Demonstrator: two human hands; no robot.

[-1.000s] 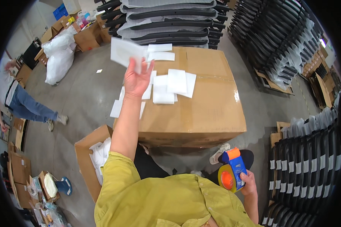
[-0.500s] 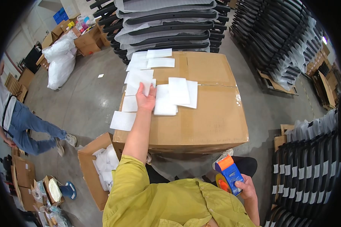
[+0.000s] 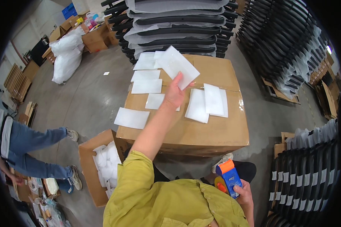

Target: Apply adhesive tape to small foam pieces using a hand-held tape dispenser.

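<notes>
Pinching a white foam sheet (image 3: 176, 65), left hand (image 3: 174, 93) now sits farther right over the carton (image 3: 212, 132), baring loose sheets (image 3: 144, 86) to its left; right hand (image 3: 245, 193) clamped on tape dispenser (image 3: 229, 176).

The sheet (image 3: 174, 65) between the left fingers (image 3: 178, 77) looks like thin foam, smooth and matt. Below those fingers, the carton (image 3: 212, 134) is dull cardboard, with glossy plastic tape (image 3: 241, 104) to their right. Beyond them, the frames (image 3: 178, 30) have a smooth, low sheen, metal or plastic unclear, between layers of cloudy film (image 3: 135, 36). In the right fingers (image 3: 237, 188), the dispenser (image 3: 228, 174) looks like smooth, hard plastic. Nearer than the left fingers, the shirt (image 3: 170, 200) is matt, creased cloth.
</notes>
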